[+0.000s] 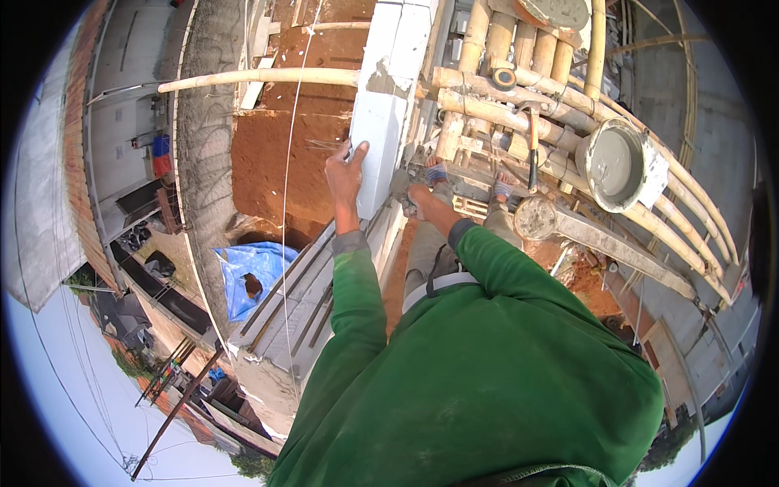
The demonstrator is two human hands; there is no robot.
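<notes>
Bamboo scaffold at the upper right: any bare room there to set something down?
Some bare poles lie between the white wall and upper mortar tub, though gaps split them. It's crowded around the hammer, round item and mortar bucket.

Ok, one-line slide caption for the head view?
Left hand on a pale, rectangular masonry block; to its right, yellowish bamboo poles and a round bucket of grey mortar.

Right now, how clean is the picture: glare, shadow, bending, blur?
Head view: bright daylight, pale block readable, left hand sharp enough. Head view: bamboo poles bow toward the right rim; corners go black. Head view: whatever the right hand may hold is too unclear to tell.
</notes>
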